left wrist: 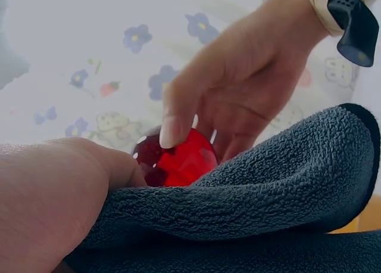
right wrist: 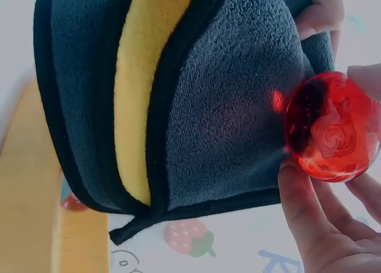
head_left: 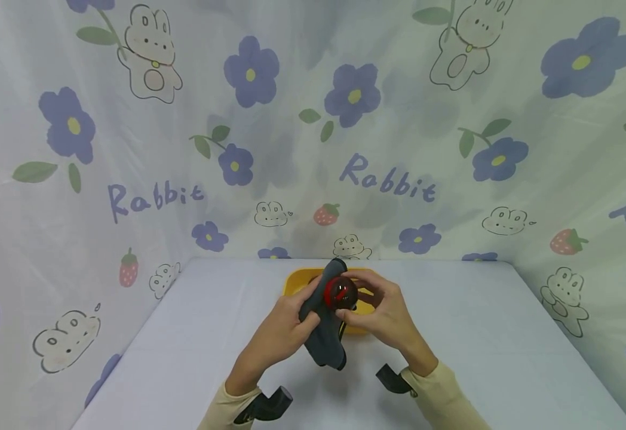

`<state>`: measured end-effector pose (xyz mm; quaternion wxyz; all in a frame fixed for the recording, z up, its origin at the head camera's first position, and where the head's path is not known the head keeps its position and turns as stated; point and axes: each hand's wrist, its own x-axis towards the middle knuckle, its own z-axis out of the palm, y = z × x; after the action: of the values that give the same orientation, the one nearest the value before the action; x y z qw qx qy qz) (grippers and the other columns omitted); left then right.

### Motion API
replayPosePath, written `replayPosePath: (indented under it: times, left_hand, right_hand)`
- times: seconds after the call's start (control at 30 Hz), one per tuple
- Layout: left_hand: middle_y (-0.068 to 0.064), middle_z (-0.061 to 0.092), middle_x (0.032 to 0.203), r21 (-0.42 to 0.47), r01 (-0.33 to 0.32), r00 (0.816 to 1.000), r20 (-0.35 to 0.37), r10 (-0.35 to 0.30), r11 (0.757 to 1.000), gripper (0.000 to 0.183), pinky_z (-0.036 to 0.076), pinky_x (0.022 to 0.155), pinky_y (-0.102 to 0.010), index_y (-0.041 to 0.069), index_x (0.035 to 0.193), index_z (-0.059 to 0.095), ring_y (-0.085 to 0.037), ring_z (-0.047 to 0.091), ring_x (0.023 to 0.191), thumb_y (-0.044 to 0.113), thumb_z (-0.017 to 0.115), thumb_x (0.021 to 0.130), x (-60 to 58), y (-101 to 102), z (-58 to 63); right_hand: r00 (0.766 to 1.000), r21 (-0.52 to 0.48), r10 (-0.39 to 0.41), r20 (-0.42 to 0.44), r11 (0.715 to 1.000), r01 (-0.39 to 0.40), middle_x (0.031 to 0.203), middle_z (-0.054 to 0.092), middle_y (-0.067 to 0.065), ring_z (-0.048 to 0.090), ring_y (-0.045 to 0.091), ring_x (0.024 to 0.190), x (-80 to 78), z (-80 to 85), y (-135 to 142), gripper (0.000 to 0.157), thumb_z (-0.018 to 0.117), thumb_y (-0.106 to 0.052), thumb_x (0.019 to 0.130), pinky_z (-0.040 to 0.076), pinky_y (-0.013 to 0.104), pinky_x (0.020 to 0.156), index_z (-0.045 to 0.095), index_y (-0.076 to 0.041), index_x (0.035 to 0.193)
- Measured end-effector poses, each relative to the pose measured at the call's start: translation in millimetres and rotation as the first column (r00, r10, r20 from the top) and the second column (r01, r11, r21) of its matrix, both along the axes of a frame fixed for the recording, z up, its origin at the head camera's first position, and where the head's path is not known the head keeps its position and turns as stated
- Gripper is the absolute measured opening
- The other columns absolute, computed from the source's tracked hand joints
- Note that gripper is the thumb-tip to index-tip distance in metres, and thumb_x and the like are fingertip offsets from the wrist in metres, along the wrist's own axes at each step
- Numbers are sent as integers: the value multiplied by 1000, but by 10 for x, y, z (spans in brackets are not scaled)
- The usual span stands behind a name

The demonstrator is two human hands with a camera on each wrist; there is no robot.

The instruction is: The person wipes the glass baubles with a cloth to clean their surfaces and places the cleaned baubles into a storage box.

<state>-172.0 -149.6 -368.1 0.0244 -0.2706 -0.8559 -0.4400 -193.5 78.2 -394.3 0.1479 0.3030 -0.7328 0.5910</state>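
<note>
A clear red ball (right wrist: 333,130), darker on one side, sits between the thumb and fingers of my right hand (head_left: 385,307). Folded in my left hand (head_left: 283,325) is a dark grey-blue towel (head_left: 324,340) with black edging, and a yellow face shows between its folds in the right wrist view. The left thumb lies on top of the towel (left wrist: 268,177); the other left fingers are mostly hidden by the cloth. In the head view the ball is right against the towel's right side, both held above the table.
Behind the hands a yellow container (head_left: 294,280) stands on the white table (head_left: 211,310); the towel and hands cover most of it. A small red thing (right wrist: 74,202) shows near its rim in the right wrist view. A patterned curtain (head_left: 291,131) surrounds the table's back and sides.
</note>
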Motion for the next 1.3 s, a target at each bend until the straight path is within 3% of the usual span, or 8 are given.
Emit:
replayPosePath:
  times: [0.2,0.4,0.5,0.6,0.7,0.87,1.1,1.3]
  left_hand:
    - [3,41,65,-30,-8,999,44,9,1000,68,38,45,-20,8,161,35,-1,34,42,3,51,95,37,5,27]
    - [5,38,59,-49,-27,999,40,29,998,65,40,45,-20,7,160,38,-2,34,40,5,52,96,71,18,43]
    - [0,53,68,-34,-43,999,3,43,998,64,47,50,-21,7,158,42,-5,52,51,4,53,95,95,28,48]
    - [-13,74,101,-11,-53,997,-58,53,999,62,56,62,-21,7,156,46,-12,68,74,1,53,94,121,39,49]
    - [-20,70,131,9,-56,992,-116,56,998,62,60,69,-23,7,154,49,-17,71,85,0,53,93,137,49,43]
    - [-18,74,118,7,-65,981,-184,66,998,61,58,68,-20,8,152,51,-13,67,78,-2,54,93,151,56,33]
    - [-9,73,106,-5,-77,948,-311,71,997,61,51,64,-20,10,150,55,-9,56,72,-3,57,91,152,81,16]
    - [-12,72,123,-26,-92,941,-330,78,995,62,50,66,-20,12,150,55,-11,57,77,-3,58,90,127,90,6]
  right_hand:
    - [1000,-11,-19,10,1000,19,128,69,14,70,24,114,-21,18,49,59,86,-4,77,59,35,94,66,-8,132]
    - [998,13,-46,36,999,46,128,71,13,70,24,117,-56,8,85,59,85,-6,78,57,35,100,65,-5,133]
    - [996,47,-80,34,996,78,126,73,10,70,21,115,-71,-3,92,59,85,-10,78,56,35,101,66,-5,134]
    - [994,79,-105,20,992,103,120,75,9,69,18,109,-83,-13,94,57,85,-12,79,56,33,96,67,-7,133]
    - [994,95,-105,20,990,103,117,76,8,68,17,103,-94,-23,91,55,85,-14,79,57,33,93,69,-10,132]
    - [998,90,-49,40,995,45,121,74,9,71,21,101,-104,-42,77,55,86,-13,79,58,30,94,69,-12,132]
    - [997,112,-32,75,993,23,124,72,7,72,18,95,-54,-37,38,58,87,-17,79,61,34,92,68,-18,134]
    - [996,112,-5,89,994,-5,120,73,4,74,15,94,-12,-30,-4,56,87,-15,78,62,34,89,69,-18,131]
